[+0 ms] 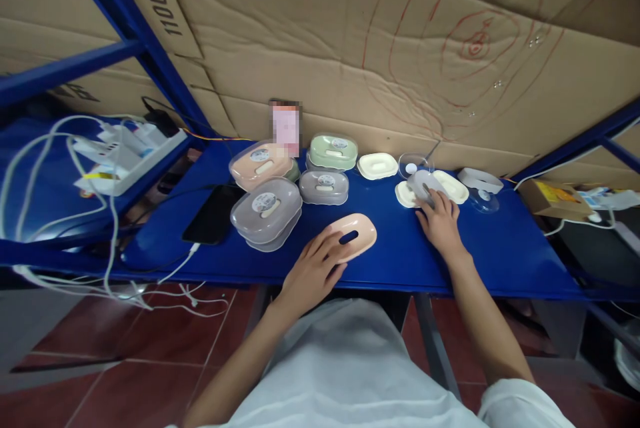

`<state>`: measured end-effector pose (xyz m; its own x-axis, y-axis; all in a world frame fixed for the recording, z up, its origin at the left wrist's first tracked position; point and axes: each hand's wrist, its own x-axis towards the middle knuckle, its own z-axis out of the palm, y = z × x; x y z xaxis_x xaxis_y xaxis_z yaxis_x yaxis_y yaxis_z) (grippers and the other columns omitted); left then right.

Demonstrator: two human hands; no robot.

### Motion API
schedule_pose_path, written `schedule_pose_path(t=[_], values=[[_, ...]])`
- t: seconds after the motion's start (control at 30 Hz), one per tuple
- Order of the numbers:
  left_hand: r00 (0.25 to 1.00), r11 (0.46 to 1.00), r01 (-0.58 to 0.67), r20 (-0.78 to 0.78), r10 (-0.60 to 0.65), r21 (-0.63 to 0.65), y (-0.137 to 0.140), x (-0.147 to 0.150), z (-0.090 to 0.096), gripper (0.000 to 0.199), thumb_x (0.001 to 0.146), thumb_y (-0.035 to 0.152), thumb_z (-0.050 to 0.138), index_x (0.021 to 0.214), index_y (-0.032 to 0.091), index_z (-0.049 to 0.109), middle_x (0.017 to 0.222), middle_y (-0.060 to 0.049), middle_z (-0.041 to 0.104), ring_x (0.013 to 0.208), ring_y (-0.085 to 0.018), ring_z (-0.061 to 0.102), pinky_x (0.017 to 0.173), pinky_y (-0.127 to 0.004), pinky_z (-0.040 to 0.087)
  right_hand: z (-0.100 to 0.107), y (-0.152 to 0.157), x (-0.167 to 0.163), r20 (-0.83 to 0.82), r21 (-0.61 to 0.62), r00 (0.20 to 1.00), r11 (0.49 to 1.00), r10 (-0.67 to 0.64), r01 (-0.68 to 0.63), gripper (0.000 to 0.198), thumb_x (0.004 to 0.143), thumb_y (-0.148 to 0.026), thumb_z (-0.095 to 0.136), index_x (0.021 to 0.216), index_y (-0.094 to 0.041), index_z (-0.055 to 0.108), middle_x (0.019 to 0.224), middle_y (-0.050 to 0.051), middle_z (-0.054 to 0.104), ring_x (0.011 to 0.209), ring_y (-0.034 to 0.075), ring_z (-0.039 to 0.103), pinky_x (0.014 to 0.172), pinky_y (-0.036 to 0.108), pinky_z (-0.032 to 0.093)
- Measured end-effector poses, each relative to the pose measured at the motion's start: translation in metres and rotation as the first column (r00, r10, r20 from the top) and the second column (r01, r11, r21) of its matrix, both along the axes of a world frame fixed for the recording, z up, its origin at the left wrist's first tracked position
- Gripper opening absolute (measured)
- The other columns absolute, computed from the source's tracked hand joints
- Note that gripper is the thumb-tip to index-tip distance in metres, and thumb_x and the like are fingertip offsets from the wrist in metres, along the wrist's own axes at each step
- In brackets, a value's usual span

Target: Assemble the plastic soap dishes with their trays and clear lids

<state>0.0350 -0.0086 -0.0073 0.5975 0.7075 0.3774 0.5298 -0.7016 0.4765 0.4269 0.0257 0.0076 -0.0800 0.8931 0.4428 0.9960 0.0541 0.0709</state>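
left hand [313, 265] is resting on a slotted peach oval tray [364, 231]; right hand [441, 218] is touching a slotted grey piece [421, 181].
the peach tray is lying on the blue table [400, 251], just ahead and to the right of the left hand, the nearer one, its long axis slanting from that hand toward the far right; the fingers are lying close together over its left end, but whether they are pinching it one cannot tell. the right hand is bending its fingers onto the grey piece, grip unclear, among cream trays [453, 187]. beyond the left hand, a peach box [257, 168], a green box [333, 153] and a front grey box [265, 211] are standing grouped, their clear lids covering coloured inserts, each showing a cream strip.
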Motion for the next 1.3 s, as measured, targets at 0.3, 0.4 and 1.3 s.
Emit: schedule_pose_path(t=[0.3,0.4,1.3], values=[[0.975,0.998,-0.058,0.215,0.050,0.030,-0.002,-0.004,-0.005,0.050,0.108,0.024,0.058,0.156,0.034,0.051,0.151,-0.010,0.059,0.155,-0.030,0.046,0.127,-0.057,0.046,0.000,-0.041,-0.080,-0.204,-0.080,0.876,0.884,0.437,-0.460,0.026,0.109,-0.035,0.056,0.123,-0.030,0.077,0.148,0.011,0.065,0.150,0.033,0.050,0.121,0.061,0.036],[0.968,0.999,-0.042,0.248,0.036,0.019,0.000,-0.004,0.000,0.049,0.108,0.023,0.058,0.155,0.033,0.052,0.148,-0.010,0.059,0.154,-0.030,0.048,0.128,-0.057,0.045,0.000,-0.054,-0.092,-0.302,-0.043,0.824,0.856,0.480,-0.515,0.031,0.110,-0.032,0.054,0.136,-0.030,0.070,0.152,0.011,0.063,0.149,0.031,0.052,0.122,0.058,0.040],[0.977,0.979,0.202,0.074,-0.201,-0.006,0.010,-0.003,0.002,0.025,0.105,0.019,0.061,0.129,0.024,0.065,0.149,-0.010,0.061,0.153,-0.027,0.049,0.130,-0.053,0.044,0.019,-0.058,-0.095,-0.246,-0.030,0.836,0.858,0.491,-0.513,0.033,0.111,-0.032,0.054,0.140,-0.026,0.068,0.137,0.009,0.076,0.132,0.027,0.067,0.116,0.049,0.043]])
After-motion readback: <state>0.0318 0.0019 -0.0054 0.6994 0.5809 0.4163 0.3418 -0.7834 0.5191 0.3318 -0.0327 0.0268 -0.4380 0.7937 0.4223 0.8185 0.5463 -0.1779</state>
